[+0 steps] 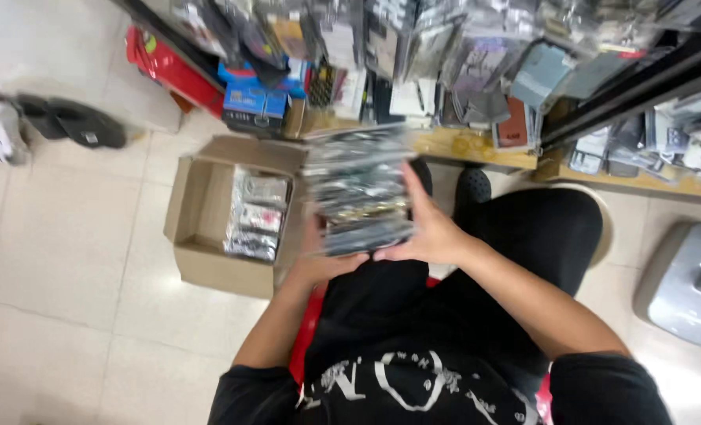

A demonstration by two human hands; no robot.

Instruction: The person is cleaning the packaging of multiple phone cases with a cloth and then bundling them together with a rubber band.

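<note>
- At 10 o'clock of the view, dark shoes (73,122) lie on the tiled floor (67,260).
- A red box (169,71) and blue boxes (252,98) stand at 11 o'clock, under the shelf.
- An open carton (201,236) sits on the floor at 9 o'clock from the hands; packets (254,214) lie inside it.
- The left hand (323,264) is under the near end of the stack (358,189), fingers curled around its bottom edge; how tightly it grips I cannot tell, because the stack hides the fingers.
- The stack of flat wrapped packets is in the centre, above the lap. Its long axis runs from 6 to 12 o'clock, and the far end points to the shelf. It is blurred.
- The right hand (429,228) presses flat on the right side of the stack, fingers stretched toward 12 o'clock, thumb at the near end.
- A wooden shelf (453,145) with many hanging packets is at 12 o'clock.
- A grey stool (685,279) stands at 3 o'clock.
</note>
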